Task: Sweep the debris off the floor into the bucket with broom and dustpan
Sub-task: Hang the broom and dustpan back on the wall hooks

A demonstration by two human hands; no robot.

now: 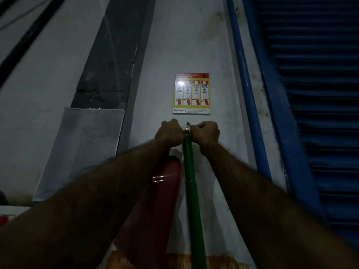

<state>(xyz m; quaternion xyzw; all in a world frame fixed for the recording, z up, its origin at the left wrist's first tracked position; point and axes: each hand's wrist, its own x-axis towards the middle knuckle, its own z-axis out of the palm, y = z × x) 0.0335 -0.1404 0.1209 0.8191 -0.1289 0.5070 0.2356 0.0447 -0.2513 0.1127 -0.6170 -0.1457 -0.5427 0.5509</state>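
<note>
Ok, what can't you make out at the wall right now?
- Head view: the green handle's top fixing is hidden between the left hand and right hand.
- Its lower end is cut off by the bottom edge.
- The poster's small print is too small and dim.

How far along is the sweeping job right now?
Nothing shows as done: no floor, debris, dustpan or bucket is in view. In hand: the left hand and right hand are at the top of the green broom handle, by a small metal wall hook, beside a red fire extinguisher. Whether they are unhooking or hanging it is unclear. Sweeping and tipping into the bucket cannot be confirmed.
</note>
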